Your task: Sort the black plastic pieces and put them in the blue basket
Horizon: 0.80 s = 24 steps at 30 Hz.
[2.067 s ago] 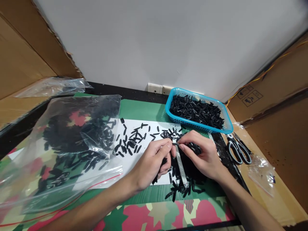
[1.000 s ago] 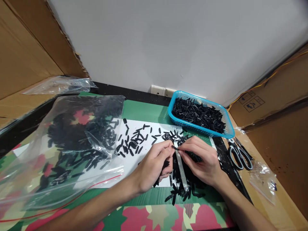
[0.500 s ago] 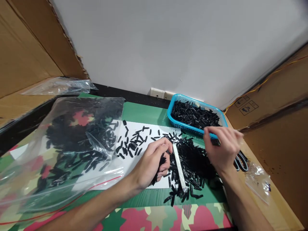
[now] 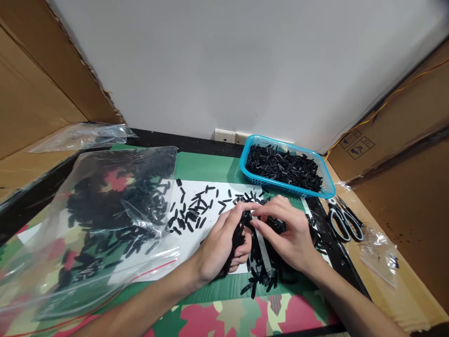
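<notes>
My left hand point(image 4: 222, 245) is curled around a bunch of small black strips point(image 4: 238, 236), which show between its thumb and fingers. At its fingertips, my right hand point(image 4: 289, 229) has thumb and index finger brought close in a pinch; whatever lies between them is too small or hidden to name. Under and beside both hands spreads a loose pile of black strips point(image 4: 257, 283). A white wrapped stick point(image 4: 263, 252) lies across that pile, its upper end partly covered by my right hand. More black strips point(image 4: 198, 206) are scattered on the white paper point(image 4: 191, 238).
A blue basket point(image 4: 333, 191) full of black strips stands at the back against the wall. To the left lies a large clear zip bag point(image 4: 140, 206) holding similar strips. Scissors point(image 4: 345, 222) and a small plastic bag point(image 4: 379, 255) are on the cardboard at right.
My right hand has moved left from beside the basket to my left hand's fingertips, uncovering the scissors. My left hand keeps its bunch of strips. The view has shifted slightly.
</notes>
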Tool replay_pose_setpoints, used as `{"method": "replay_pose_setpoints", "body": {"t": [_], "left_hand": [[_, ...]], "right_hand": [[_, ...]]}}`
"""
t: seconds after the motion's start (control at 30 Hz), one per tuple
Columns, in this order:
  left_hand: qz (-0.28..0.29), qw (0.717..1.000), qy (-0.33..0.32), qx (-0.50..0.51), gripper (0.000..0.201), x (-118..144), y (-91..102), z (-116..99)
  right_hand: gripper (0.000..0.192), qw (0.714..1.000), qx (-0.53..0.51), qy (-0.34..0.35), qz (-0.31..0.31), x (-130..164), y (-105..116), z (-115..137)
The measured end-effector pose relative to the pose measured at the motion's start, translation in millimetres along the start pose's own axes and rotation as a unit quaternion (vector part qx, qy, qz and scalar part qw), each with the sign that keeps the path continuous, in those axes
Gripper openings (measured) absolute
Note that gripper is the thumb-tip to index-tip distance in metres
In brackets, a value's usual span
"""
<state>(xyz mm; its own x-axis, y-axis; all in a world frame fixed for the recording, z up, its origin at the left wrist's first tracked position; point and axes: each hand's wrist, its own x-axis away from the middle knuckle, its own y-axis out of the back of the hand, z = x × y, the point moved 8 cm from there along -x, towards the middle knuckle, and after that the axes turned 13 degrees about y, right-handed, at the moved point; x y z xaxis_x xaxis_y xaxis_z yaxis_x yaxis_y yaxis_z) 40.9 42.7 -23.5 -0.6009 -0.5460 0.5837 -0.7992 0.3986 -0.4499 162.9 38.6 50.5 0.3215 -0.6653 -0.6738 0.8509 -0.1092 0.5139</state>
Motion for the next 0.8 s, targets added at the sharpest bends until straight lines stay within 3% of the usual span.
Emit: {"method": "replay_pose_setpoints", "body": {"t": [0.23, 0.43, 0.53, 0.67, 0.8], "left_hand": [[0.030, 0.999, 0.028, -0.029, 0.073, -2.0, -5.7, 9.8], [-0.006, 1.000, 0.006, -0.006, 0.055, -6.0, 5.7, 1.8], [-0.020, 1.000, -0.010, 0.008, 0.041, -5.1, 9.7, -4.3], [0.019, 1.000, -0.011, -0.007, 0.038, -2.5, 3.4, -5.2], [0.044, 0.999, -0.018, -0.014, 0.040, -0.2, -1.0, -3.3]], "right_hand": [[0.010, 0.988, -0.127, -0.060, 0.060, 1.1, -18.4, -3.8], [0.002, 0.978, -0.152, -0.142, -0.013, 7.6, -7.8, -24.3], [0.009, 0.964, -0.192, -0.177, -0.055, 9.3, -2.8, -35.6], [0.013, 0.946, -0.240, -0.197, -0.092, 10.0, -2.2, -43.0], [0.014, 0.938, -0.265, -0.205, -0.089, 11.4, -7.6, -45.5]]}}
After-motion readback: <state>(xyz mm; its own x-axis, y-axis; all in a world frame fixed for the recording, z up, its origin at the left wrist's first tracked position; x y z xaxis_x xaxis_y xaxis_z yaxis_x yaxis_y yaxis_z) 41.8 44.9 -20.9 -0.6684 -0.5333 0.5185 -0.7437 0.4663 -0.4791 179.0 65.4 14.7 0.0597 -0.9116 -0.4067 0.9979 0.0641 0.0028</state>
